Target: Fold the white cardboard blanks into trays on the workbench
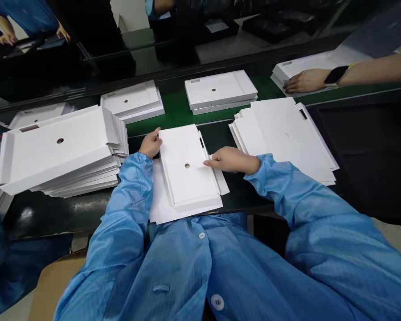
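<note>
The cardboard tray [185,187] is pinched by the left hand [150,144], best kept square. The right hand's [230,159] grip cannot be told.

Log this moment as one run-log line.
left hand: at far-left corner of white tray | right hand: at its right side | left stack, right stack: either side

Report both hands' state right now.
Left hand: closed on the white tray at its upper-left corner.
Right hand: one digit over the tray's right side; whether it grips can't be told.
</note>
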`<action>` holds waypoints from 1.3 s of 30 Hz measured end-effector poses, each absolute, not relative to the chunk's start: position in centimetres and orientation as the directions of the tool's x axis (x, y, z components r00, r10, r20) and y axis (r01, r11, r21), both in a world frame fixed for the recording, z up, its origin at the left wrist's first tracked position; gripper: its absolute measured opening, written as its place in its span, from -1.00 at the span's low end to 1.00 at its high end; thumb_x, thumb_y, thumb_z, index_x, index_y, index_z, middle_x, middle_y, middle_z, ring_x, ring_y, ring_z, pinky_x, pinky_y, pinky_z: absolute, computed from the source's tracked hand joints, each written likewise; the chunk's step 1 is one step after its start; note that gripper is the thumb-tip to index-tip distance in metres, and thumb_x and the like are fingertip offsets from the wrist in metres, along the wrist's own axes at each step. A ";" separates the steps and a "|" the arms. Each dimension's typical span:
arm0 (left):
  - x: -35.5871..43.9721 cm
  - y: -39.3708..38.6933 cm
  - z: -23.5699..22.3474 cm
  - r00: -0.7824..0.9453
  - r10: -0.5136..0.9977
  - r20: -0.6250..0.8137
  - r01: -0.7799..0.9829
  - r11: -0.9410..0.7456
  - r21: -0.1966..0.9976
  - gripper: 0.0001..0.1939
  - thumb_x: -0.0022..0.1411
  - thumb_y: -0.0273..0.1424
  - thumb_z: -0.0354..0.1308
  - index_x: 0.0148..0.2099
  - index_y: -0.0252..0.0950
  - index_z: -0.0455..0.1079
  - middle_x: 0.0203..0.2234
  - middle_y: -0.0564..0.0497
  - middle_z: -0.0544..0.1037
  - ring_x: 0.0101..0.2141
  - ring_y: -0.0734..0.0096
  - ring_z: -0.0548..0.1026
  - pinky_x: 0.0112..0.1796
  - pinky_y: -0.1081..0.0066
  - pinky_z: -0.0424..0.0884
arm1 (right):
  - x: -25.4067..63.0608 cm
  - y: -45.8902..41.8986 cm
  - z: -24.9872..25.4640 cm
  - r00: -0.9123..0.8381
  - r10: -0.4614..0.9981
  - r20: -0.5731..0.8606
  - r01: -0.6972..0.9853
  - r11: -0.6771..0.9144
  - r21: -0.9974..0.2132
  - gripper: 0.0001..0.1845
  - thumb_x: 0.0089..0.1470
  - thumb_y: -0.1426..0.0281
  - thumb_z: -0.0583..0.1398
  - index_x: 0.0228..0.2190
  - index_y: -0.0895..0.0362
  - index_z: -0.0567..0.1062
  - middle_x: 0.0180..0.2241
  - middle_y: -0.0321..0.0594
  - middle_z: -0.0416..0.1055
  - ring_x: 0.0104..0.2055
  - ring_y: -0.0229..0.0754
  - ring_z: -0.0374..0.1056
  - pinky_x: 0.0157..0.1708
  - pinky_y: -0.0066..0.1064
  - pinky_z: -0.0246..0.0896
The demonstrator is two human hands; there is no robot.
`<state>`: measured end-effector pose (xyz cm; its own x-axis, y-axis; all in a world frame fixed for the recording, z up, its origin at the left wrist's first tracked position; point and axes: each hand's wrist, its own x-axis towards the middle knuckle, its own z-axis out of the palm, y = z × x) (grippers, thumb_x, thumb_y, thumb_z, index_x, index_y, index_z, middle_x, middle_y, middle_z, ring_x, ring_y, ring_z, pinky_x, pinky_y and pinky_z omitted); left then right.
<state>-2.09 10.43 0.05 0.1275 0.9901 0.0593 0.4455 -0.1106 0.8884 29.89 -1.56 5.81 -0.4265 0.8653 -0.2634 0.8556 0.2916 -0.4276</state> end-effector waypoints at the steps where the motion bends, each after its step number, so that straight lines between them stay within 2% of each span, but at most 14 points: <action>1: -2.1 10.5 0.2 0.180 0.983 0.029 0.481 -0.114 0.870 -0.40 0.08 -0.51 0.12 0.21 -0.35 0.40 -0.51 0.12 0.43 -0.43 0.43 0.40 -0.27 0.39 0.39 | 29.7 -0.9 5.6 -0.388 0.905 -0.177 0.847 0.274 -0.457 -0.45 0.26 0.00 0.06 -0.60 0.10 0.42 -0.54 -0.21 0.38 -0.47 -0.18 0.27 -0.43 -0.32 -0.02; 3: -2.3 9.9 0.4 0.271 0.962 -0.037 0.544 -0.122 0.830 -0.40 0.08 -0.50 0.13 0.22 -0.34 0.40 -0.50 0.12 0.43 -0.44 0.44 0.40 -0.30 0.41 0.38 | 29.5 0.4 4.8 -0.286 0.958 0.016 0.811 0.251 -0.528 -0.62 0.22 0.08 0.14 -0.34 0.13 0.52 -0.28 -0.11 0.48 -0.29 -0.11 0.35 -0.32 -0.32 0.13; 4: -2.5 9.4 0.5 0.296 0.953 -0.057 0.561 -0.126 0.818 -0.40 0.09 -0.49 0.13 0.22 -0.33 0.39 -0.50 0.12 0.43 -0.45 0.44 0.40 -0.33 0.43 0.37 | 29.4 0.9 4.2 -0.240 0.968 0.073 0.788 0.238 -0.568 -0.62 0.18 0.11 0.20 -0.17 0.16 0.52 -0.14 -0.05 0.48 -0.20 -0.08 0.37 -0.26 -0.31 0.18; 6: -3.1 8.1 0.5 0.302 0.951 -0.074 0.575 -0.119 0.809 -0.41 0.10 -0.47 0.14 0.22 -0.31 0.38 -0.49 0.12 0.42 -0.46 0.45 0.39 -0.38 0.46 0.34 | 29.1 1.9 3.0 -0.216 0.975 0.045 0.732 0.192 -0.654 -0.38 0.08 0.17 0.29 0.11 0.20 0.38 0.01 0.04 0.41 -0.10 -0.03 0.38 -0.18 -0.28 0.26; 8: -3.8 6.9 0.4 0.292 0.951 -0.096 0.560 -0.089 0.824 -0.43 0.10 -0.45 0.15 0.20 -0.31 0.37 -0.49 0.12 0.41 -0.48 0.47 0.37 -0.42 0.48 0.30 | 28.6 2.7 1.9 -0.286 0.953 -0.096 0.656 0.122 -0.745 -0.20 0.02 0.23 0.34 0.23 0.19 0.25 -0.04 -0.02 0.43 -0.11 -0.04 0.40 -0.17 -0.28 0.30; 11: -5.0 5.7 0.3 0.318 0.936 -0.149 0.491 -0.028 0.871 -0.47 0.09 -0.43 0.19 0.15 -0.30 0.36 -0.50 0.13 0.40 -0.49 0.48 0.37 -0.44 0.49 0.29 | 27.4 3.4 1.1 -0.392 0.896 -0.209 0.563 0.054 -0.825 -0.21 0.01 0.37 0.32 0.25 0.18 0.23 -0.25 -0.20 0.46 -0.23 -0.13 0.41 -0.25 -0.35 0.31; 16: -5.7 5.3 0.6 0.238 0.966 -0.104 0.372 0.008 0.928 -0.50 0.04 -0.39 0.26 0.06 -0.28 0.34 -0.48 0.13 0.42 -0.48 0.51 0.38 -0.42 0.51 0.28 | 25.8 4.7 1.5 -0.315 0.947 -0.069 0.435 0.079 -0.897 -0.41 0.00 0.54 0.23 0.11 0.17 0.37 -0.34 -0.30 0.38 -0.31 -0.23 0.33 -0.30 -0.42 0.27; 19: -5.3 5.2 0.8 0.188 0.979 -0.085 0.417 -0.001 0.909 -0.51 0.00 -0.40 0.27 0.03 -0.28 0.36 -0.38 0.08 0.47 -0.46 0.54 0.38 -0.41 0.50 0.29 | 25.9 5.5 1.6 -0.337 0.938 -0.075 0.398 0.069 -0.915 -0.51 -0.02 0.55 0.22 0.00 0.15 0.42 -0.33 -0.31 0.40 -0.32 -0.25 0.33 -0.33 -0.44 0.25; 24: -4.8 3.8 1.9 0.247 0.947 -0.205 0.627 0.005 0.779 -0.62 -0.05 -0.44 0.29 -0.12 -0.28 0.42 -0.37 0.09 0.47 -0.46 0.52 0.35 -0.43 0.48 0.27 | 26.7 5.1 0.8 -0.493 0.844 -0.211 0.577 0.136 -0.805 -0.48 -0.09 0.49 0.30 -0.04 0.13 0.38 -0.26 -0.27 0.40 -0.27 -0.20 0.34 -0.30 -0.42 0.23; 28: -4.7 3.0 3.0 0.261 0.948 -0.180 0.770 -0.092 0.632 -0.75 -0.03 -0.47 0.27 -0.23 -0.25 0.39 -0.45 0.12 0.44 -0.48 0.47 0.33 -0.44 0.44 0.27 | 26.3 4.1 0.7 -0.531 0.835 -0.146 0.659 0.299 -0.690 -0.56 0.01 0.47 0.25 -0.04 0.11 0.33 -0.17 -0.18 0.40 -0.18 -0.12 0.33 -0.22 -0.37 0.21; 30: -4.6 2.8 3.1 0.315 0.933 -0.173 0.807 -0.167 0.567 -0.76 0.01 -0.47 0.25 -0.20 -0.24 0.42 -0.43 0.09 0.47 -0.44 0.41 0.38 -0.38 0.39 0.32 | 25.8 3.6 0.9 -0.593 0.800 -0.090 0.680 0.438 -0.588 -0.69 0.06 0.48 0.21 -0.11 0.13 0.36 -0.17 -0.13 0.42 -0.12 -0.06 0.31 -0.14 -0.32 0.17; 33: -4.4 2.6 2.5 0.442 0.883 -0.161 0.819 -0.324 0.474 -0.65 0.07 -0.48 0.19 -0.05 -0.26 0.48 -0.27 -0.02 0.54 -0.25 0.25 0.48 -0.15 0.27 0.41 | 25.2 2.8 1.3 -0.690 0.721 -0.060 0.681 0.618 -0.393 -0.83 0.14 0.54 0.11 -0.22 0.16 0.43 -0.25 -0.07 0.45 -0.10 0.00 0.28 -0.08 -0.26 0.08; 36: -4.3 2.1 1.7 0.512 0.843 -0.163 0.825 -0.431 0.365 -0.65 0.12 -0.45 0.12 -0.04 -0.31 0.54 -0.21 -0.13 0.54 -0.14 0.12 0.50 0.01 0.17 0.38 | 25.0 2.1 1.5 -0.710 0.703 -0.038 0.680 0.671 -0.295 -0.68 0.17 0.59 0.03 -0.11 0.18 0.48 -0.24 -0.03 0.48 -0.12 0.00 0.27 -0.10 -0.26 0.04; 39: -4.7 1.7 1.2 0.477 0.867 -0.145 0.843 -0.405 0.354 -0.67 0.12 -0.42 0.12 -0.08 -0.34 0.56 -0.23 -0.13 0.53 -0.17 0.14 0.50 -0.02 0.20 0.41 | 25.0 2.2 1.6 -0.715 0.698 -0.031 0.671 0.674 -0.310 -0.55 0.15 0.60 0.05 0.03 0.16 0.48 -0.22 -0.05 0.50 -0.12 -0.02 0.28 -0.10 -0.28 0.03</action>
